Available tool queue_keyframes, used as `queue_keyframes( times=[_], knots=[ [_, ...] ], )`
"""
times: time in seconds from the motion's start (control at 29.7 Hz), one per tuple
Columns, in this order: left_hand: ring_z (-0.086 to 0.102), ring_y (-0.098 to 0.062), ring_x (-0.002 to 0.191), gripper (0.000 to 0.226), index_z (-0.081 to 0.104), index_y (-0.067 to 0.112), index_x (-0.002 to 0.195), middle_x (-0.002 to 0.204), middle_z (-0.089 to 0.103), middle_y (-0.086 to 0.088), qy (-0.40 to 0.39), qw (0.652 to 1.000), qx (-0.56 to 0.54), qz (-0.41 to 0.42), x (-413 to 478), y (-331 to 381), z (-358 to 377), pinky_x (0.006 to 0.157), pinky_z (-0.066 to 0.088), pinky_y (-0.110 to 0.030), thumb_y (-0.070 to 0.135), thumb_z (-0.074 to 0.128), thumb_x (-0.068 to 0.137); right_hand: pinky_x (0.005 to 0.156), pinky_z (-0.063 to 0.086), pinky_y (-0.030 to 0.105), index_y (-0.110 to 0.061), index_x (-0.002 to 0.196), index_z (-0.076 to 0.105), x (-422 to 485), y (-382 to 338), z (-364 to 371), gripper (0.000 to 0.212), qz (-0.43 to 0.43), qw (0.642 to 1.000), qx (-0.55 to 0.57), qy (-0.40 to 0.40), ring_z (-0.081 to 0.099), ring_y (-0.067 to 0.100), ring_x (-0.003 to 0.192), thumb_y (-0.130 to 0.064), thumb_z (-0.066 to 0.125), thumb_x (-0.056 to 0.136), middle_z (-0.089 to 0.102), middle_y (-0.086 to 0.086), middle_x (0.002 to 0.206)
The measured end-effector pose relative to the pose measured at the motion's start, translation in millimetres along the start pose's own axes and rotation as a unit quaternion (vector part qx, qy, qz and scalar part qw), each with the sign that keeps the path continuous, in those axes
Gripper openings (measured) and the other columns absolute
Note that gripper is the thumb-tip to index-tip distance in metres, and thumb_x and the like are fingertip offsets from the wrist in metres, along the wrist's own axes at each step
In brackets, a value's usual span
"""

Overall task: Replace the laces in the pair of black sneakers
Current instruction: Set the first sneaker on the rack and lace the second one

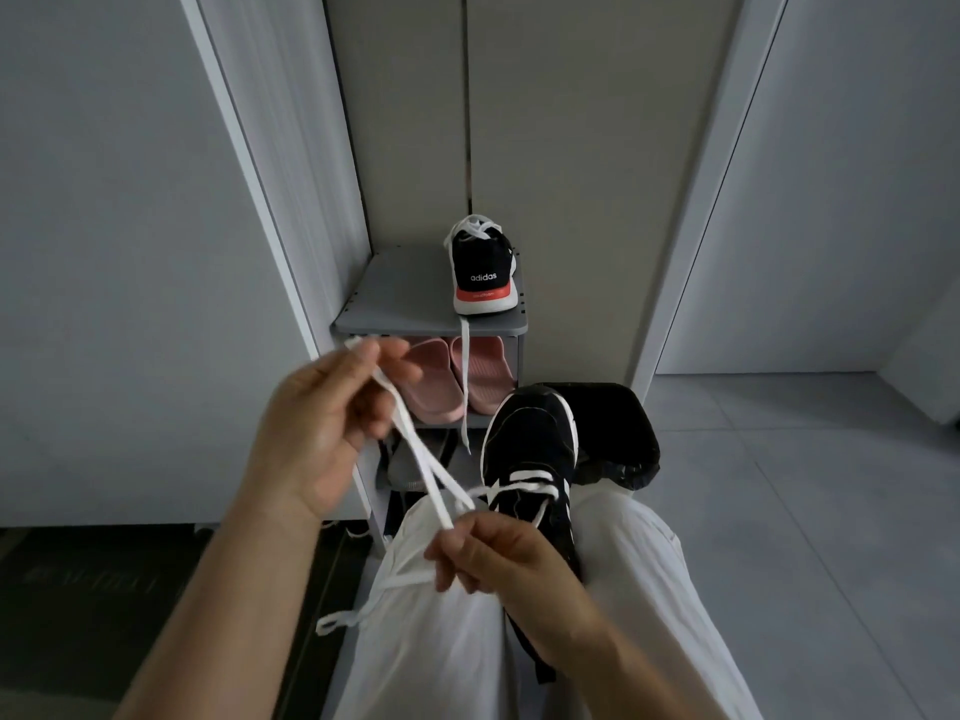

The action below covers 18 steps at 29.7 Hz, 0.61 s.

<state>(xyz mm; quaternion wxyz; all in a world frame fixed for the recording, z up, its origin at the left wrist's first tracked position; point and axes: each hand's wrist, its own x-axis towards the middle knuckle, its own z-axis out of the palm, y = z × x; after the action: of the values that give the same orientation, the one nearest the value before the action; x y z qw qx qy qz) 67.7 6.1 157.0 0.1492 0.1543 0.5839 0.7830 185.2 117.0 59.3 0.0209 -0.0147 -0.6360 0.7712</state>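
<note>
Looks roughly halfway: other sneaker [483,267] parked at the right front edge of the shoe rack [395,304], white-laced but seemingly untied, black sneaker [530,439] on the lap with a couple rows in, left hand [322,423] pinching the white lace [415,459] up high, right hand [498,558] pinching it lower.

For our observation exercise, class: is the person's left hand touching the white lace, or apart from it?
Touching. The head view shows the left hand raised, pinching the white lace near its end between thumb and fingertips.
</note>
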Motion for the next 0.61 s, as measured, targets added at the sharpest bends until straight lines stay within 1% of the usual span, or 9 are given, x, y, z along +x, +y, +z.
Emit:
queue_keyframes(
  times=[0.1,0.17,0.27,0.34,0.4,0.44,0.5,0.54,0.61],
  knots=[
    [0.046,-0.001,0.041,0.036,0.073,0.015,0.067,0.064,0.069,0.000,0.065,0.996,-0.040,0.042,23,12,-23,0.039,0.036,-0.011,0.018,0.048,0.092,0.052,0.032,0.013,-0.020,0.078,0.070,-9,-2,-11,0.017,0.020,0.999,0.005,-0.033,0.037,0.006,0.051,-0.024,0.056,0.086,0.066,-0.002,0.066],
    [0.046,-0.001,0.042,0.030,0.069,0.015,0.076,0.067,0.071,0.001,0.115,0.991,-0.029,0.054,37,13,-41,0.040,0.037,-0.011,0.020,0.046,0.095,0.049,0.029,0.013,-0.021,0.076,0.072,-15,-5,-20,0.019,0.031,0.999,0.007,-0.035,0.033,0.007,0.049,-0.025,0.056,0.086,0.066,-0.001,0.063],
    [0.052,-0.003,0.043,0.034,0.063,0.009,0.091,0.073,0.072,-0.003,0.140,0.985,0.099,-0.032,44,-6,-54,0.041,0.042,-0.015,0.033,0.042,0.098,0.049,0.024,0.018,-0.023,0.074,0.073,-15,-9,-24,0.021,0.039,0.999,0.018,0.006,0.031,0.010,0.047,-0.031,0.056,0.083,0.061,0.001,0.052],
    [0.058,-0.012,0.053,0.047,0.062,0.009,0.091,0.080,0.069,-0.008,0.099,0.944,0.286,-0.128,31,-30,-49,0.050,0.046,-0.022,0.048,0.036,0.095,0.053,0.025,0.024,-0.022,0.075,0.073,-11,-11,-21,0.020,0.043,0.998,0.017,0.049,0.033,0.014,0.048,-0.036,0.060,0.082,0.056,0.002,0.046],
    [0.059,-0.016,0.061,0.047,0.061,0.014,0.086,0.079,0.066,-0.005,0.043,0.881,0.448,-0.146,3,-50,-37,0.056,0.044,-0.026,0.052,0.035,0.092,0.052,0.029,0.018,-0.016,0.080,0.072,-7,-13,-16,0.021,0.050,0.995,0.016,0.080,0.039,0.010,0.044,-0.033,0.061,0.086,0.054,0.003,0.044],
    [0.058,-0.014,0.060,0.042,0.062,0.015,0.083,0.075,0.066,-0.004,0.012,0.879,0.459,-0.129,-13,-58,-30,0.055,0.044,-0.026,0.050,0.040,0.090,0.048,0.030,0.014,-0.011,0.082,0.070,-5,-13,-14,0.022,0.053,0.994,0.023,0.090,0.039,0.006,0.039,-0.028,0.057,0.087,0.054,0.004,0.044],
    [0.057,-0.010,0.056,0.027,0.067,0.016,0.082,0.071,0.068,-0.002,-0.084,0.926,0.345,-0.131,-42,-67,-19,0.052,0.045,-0.024,0.041,0.059,0.083,0.041,0.028,0.012,-0.007,0.084,0.068,0,-17,-12,0.022,0.053,0.992,0.038,0.104,0.038,0.005,0.035,-0.024,0.055,0.086,0.054,0.005,0.044],
    [0.056,-0.009,0.057,0.017,0.070,0.018,0.080,0.069,0.068,-0.001,-0.140,0.938,0.283,-0.145,-52,-71,-12,0.052,0.044,-0.022,0.034,0.069,0.078,0.040,0.029,0.014,-0.007,0.084,0.068,3,-18,-13,0.023,0.051,0.991,0.039,0.113,0.037,0.008,0.036,-0.026,0.056,0.084,0.055,0.005,0.045],
    [0.054,-0.002,0.060,0.006,0.073,0.025,0.078,0.067,0.065,0.008,-0.215,0.921,0.295,-0.135,-60,-85,-5,0.058,0.042,-0.015,0.023,0.076,0.074,0.039,0.030,0.016,-0.006,0.087,0.068,7,-23,-15,0.022,0.052,0.989,0.033,0.132,0.034,0.009,0.037,-0.024,0.055,0.088,0.057,0.005,0.048]
  ],
)
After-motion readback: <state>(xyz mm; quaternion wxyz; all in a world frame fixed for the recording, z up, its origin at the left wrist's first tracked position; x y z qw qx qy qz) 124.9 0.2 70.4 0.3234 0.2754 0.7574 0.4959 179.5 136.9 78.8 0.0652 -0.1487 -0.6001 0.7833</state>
